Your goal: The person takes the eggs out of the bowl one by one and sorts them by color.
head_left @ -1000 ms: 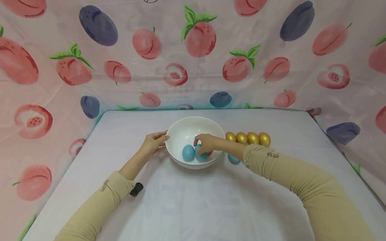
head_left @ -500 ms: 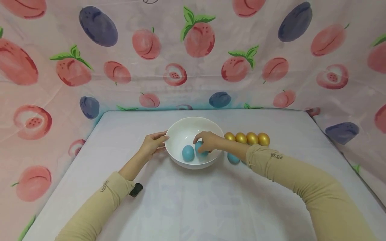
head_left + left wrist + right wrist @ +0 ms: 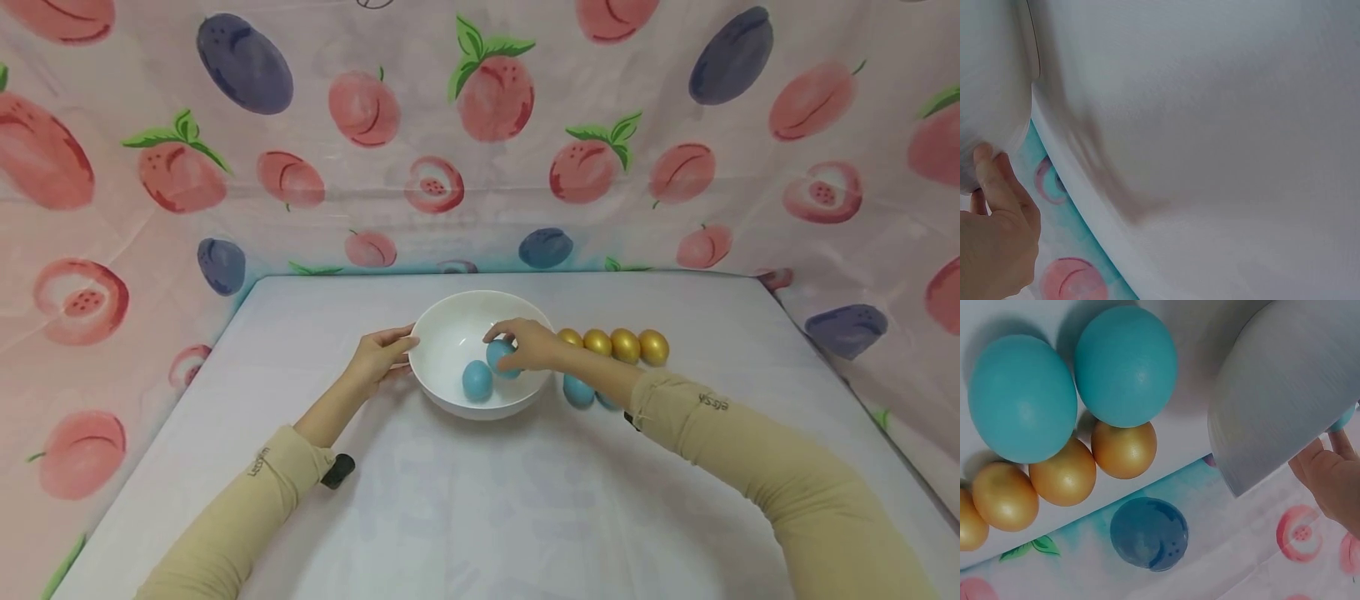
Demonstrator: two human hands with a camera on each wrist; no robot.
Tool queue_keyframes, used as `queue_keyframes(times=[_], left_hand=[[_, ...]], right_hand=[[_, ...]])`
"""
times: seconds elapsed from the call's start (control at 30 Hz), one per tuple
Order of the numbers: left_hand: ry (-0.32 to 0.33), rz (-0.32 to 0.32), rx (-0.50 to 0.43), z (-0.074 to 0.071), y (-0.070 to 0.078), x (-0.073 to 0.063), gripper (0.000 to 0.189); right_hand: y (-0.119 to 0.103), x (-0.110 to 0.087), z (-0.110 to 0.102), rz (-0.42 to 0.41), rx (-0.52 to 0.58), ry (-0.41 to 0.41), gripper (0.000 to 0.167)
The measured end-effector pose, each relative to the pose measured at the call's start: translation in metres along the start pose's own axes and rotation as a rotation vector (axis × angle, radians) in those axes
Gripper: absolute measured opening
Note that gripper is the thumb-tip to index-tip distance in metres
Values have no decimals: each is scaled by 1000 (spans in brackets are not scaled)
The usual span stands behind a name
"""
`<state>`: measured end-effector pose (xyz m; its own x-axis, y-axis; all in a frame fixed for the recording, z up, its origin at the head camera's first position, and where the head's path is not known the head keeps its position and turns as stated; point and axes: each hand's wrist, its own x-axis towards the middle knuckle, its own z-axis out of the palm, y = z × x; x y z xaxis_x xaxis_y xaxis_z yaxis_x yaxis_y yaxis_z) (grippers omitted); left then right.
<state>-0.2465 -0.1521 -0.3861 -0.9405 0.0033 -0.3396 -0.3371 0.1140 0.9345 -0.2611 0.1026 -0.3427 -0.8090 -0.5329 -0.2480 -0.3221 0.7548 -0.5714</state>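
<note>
A white bowl (image 3: pixel 450 333) stands mid-table in the head view. My left hand (image 3: pixel 381 358) grips its left side, thumb over the rim and fingers outside. The left wrist view shows this hand (image 3: pixel 1004 231) at the bowl's outer wall (image 3: pixel 991 94). Inside the bowl, my right hand (image 3: pixel 528 343) holds a blue egg (image 3: pixel 500 356) between thumb and fingers. A second blue egg (image 3: pixel 477 381) lies at the bowl's near side, untouched. From the right wrist, the bowl wall (image 3: pixel 1285 387) hides most of the held egg; part of the hand (image 3: pixel 1329 472) shows.
Right of the bowl, several gold eggs (image 3: pixel 625 345) stand in a row. Two blue eggs lie nearer than that row, one (image 3: pixel 578 390) beside the bowl and another partly under the right forearm. A fruit-print cloth (image 3: pixel 495 200) hangs behind the table.
My right hand has risen slightly toward the back of the bowl, and the held blue egg has moved with it. The other blue egg has shifted a little right. The left hand stays put.
</note>
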Motion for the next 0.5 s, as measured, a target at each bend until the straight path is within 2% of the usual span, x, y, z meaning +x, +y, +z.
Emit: queue_keyframes(times=[0.23,0.5], left_hand=[[8,3,1,-1,2,1,47],[6,-1,-7,0,1,-2,47]], right_hand=[[2,-9,-7,-46,79,73,42],[3,-25,-10,-57,118,115,44]])
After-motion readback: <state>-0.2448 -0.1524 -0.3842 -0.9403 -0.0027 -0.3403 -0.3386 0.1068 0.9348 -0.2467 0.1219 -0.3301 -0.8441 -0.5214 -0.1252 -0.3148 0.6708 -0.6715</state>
